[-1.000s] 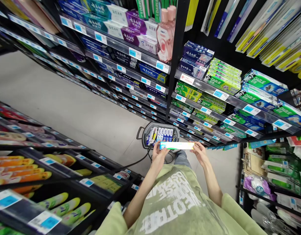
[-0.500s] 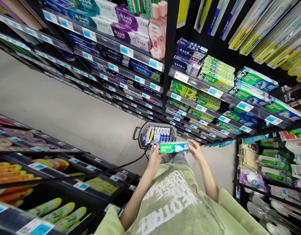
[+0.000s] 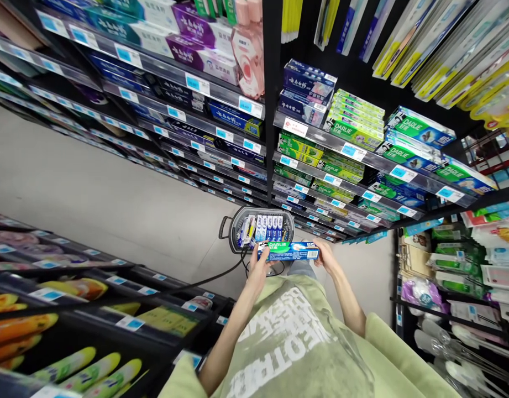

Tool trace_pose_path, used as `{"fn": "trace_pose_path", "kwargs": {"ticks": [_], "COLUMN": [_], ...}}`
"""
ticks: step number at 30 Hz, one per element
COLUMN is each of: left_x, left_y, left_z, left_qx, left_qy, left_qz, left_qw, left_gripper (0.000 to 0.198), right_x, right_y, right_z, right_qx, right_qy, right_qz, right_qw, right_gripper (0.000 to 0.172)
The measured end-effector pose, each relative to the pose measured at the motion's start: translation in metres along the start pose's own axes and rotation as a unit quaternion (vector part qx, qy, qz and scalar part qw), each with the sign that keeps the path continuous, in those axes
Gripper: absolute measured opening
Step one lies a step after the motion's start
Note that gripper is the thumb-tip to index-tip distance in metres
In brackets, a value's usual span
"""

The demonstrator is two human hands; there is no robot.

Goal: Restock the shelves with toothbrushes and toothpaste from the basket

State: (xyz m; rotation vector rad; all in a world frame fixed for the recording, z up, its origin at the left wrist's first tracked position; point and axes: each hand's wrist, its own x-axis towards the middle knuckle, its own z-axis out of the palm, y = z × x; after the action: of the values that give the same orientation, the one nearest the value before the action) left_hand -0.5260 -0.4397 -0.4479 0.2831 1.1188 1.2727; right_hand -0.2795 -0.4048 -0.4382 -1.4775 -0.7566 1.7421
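I hold a long green and blue Darlie toothpaste box [image 3: 288, 250] level in front of my chest. My left hand [image 3: 257, 268] grips its left end and my right hand [image 3: 325, 257] grips its right end, both with fingers closed round the box. Just beyond it on the floor stands a dark shopping basket [image 3: 232, 222] with a row of white and blue toothpaste boxes [image 3: 268, 227] standing inside.
Black shelves of toothpaste with blue price tags fill the wall ahead, with green Darlie boxes [image 3: 349, 132] at the right. A lower shelf unit with yellow and orange tubes [image 3: 67, 362] is at my left. A grey floor aisle [image 3: 92, 188] runs between them.
The box has been turned about its long axis: a pale side faced me at first, now the green printed face shows. Both hands and box shifted slightly left in view.
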Motion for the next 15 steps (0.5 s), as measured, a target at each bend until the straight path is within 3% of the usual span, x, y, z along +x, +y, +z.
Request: {"fn": "trace_pose_path", "kwargs": {"ticks": [7,15], "left_x": [0.003,0.005], "left_y": [0.0,-0.006], "left_z": [-0.004,-0.022], "left_qx": [0.017,0.016], "left_qy": [0.083,0.096], "left_qz": [-0.01,-0.014], "left_qw": [0.996,0.995], "left_gripper": [0.053,0.039], "right_x": [0.003,0.01], "right_y": [0.017,0.03], "right_z": [0.003,0.009], "right_qx": [-0.028,0.004], "right_qy": [-0.03,-0.055], "right_qz": [0.086,0.113], "right_qw": [0.995,0.992], "right_gripper": [0.051,0.047]}}
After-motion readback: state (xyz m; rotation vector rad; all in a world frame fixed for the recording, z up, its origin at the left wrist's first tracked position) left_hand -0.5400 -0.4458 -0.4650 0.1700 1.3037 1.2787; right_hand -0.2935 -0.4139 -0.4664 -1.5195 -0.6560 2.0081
